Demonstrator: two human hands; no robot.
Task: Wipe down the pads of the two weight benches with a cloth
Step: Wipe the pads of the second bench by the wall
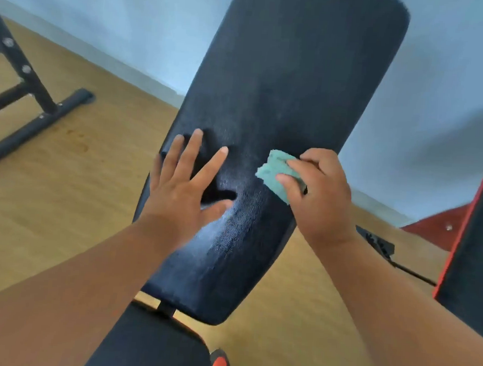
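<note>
Across the middle of my view runs a long black back pad, tilted up toward a pale wall, above a wooden floor. Below it I see a black seat pad, separated from it by a narrow gap. A second bench pad, black with red trim, stands at the right edge. A black metal frame sits far left. My left hand lies flat on the back pad's lower left, fingers straight and spread, holding nothing. My right hand pinches a folded green cloth against the pad's right side, just beside the left hand.
</note>
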